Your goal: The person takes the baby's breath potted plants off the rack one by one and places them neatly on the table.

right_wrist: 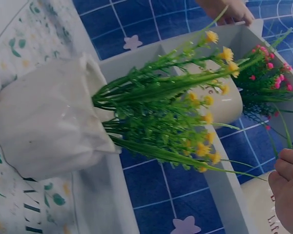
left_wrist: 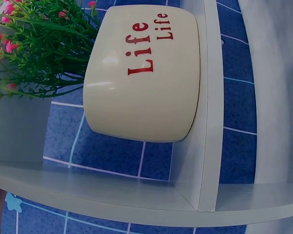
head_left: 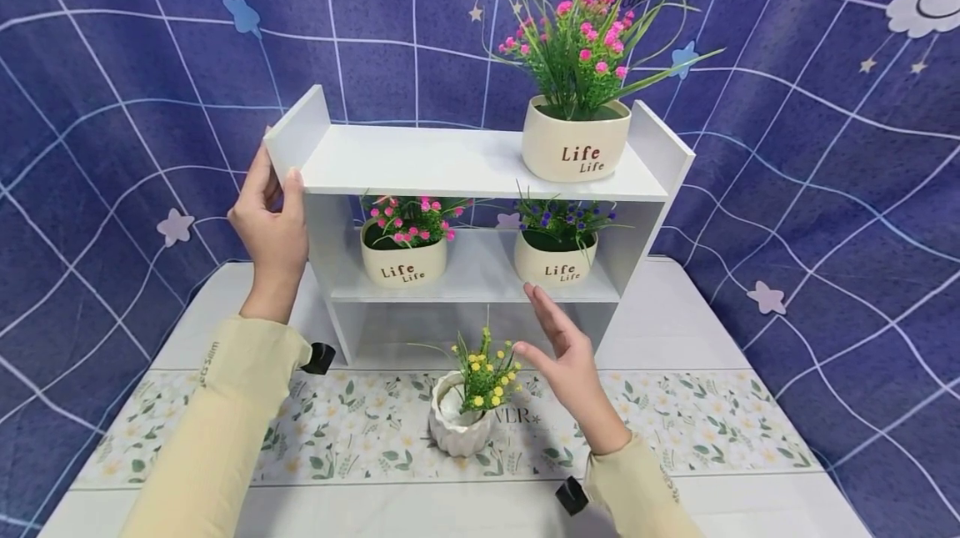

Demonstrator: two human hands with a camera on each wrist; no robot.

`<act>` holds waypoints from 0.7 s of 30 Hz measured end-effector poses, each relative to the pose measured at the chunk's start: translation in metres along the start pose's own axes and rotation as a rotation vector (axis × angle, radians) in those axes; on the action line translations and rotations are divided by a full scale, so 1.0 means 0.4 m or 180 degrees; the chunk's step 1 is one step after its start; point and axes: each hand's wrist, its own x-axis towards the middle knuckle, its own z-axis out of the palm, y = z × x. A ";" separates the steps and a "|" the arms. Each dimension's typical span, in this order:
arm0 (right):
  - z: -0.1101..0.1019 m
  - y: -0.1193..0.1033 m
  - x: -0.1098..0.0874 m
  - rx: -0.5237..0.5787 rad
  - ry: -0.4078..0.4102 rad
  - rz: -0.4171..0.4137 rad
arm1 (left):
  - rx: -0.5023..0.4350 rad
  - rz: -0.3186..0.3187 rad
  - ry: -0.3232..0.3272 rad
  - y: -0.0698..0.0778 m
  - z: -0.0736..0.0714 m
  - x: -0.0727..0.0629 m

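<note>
My left hand (head_left: pixel 272 217) holds the upper left side panel of a white shelf (head_left: pixel 420 158), thumb in front and fingers behind it. My right hand (head_left: pixel 564 359) hovers with fingers extended, to the right of a white ridged pot (head_left: pixel 457 429) with yellow flowers (head_left: pixel 491 375), holding nothing. In the right wrist view the ridged pot (right_wrist: pixel 53 122) fills the left side, and my right fingers (right_wrist: pixel 288 180) overlap a cream pot at the lower right. A cream "Life" pot with pink flowers (left_wrist: pixel 141 97) stands close in the left wrist view.
On the shelf's top board stands a tall pink-flowered cream pot (head_left: pixel 576 142). The middle board bears a pink-flowered pot (head_left: pixel 405 263) at left and a purple-flowered pot (head_left: pixel 555 258) at right. A floral runner (head_left: pixel 360 429) crosses the white table; a blue grid curtain (head_left: pixel 112 104) hangs behind.
</note>
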 end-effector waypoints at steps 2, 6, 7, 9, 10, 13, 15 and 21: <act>-0.006 -0.005 0.004 -0.0021 0.0004 0.0031 | -0.0007 0.0003 0.0011 0.008 0.000 -0.003; -0.018 -0.021 0.012 -0.0044 -0.0001 0.0094 | 0.0024 0.0012 0.0010 0.013 -0.001 -0.004; -0.021 -0.024 0.015 -0.0046 -0.0005 0.0102 | 0.0029 0.0015 0.0008 0.010 -0.001 -0.003; -0.028 -0.032 0.019 -0.0042 -0.0001 0.0105 | 0.0046 0.0013 -0.0002 0.002 -0.001 -0.001; -0.031 -0.035 0.022 -0.0046 0.0002 0.0100 | 0.0056 0.0013 -0.0009 -0.003 -0.001 0.000; -0.042 -0.043 0.031 -0.0065 0.0032 0.0081 | 0.0071 0.0014 -0.0018 -0.015 -0.001 0.004; -0.050 -0.046 0.037 -0.0102 0.0068 0.0066 | 0.0084 0.0010 -0.0022 -0.020 -0.001 0.005; -0.080 -0.051 0.052 -0.0136 0.0226 0.0058 | 0.0070 -0.0031 -0.0022 -0.013 -0.002 0.003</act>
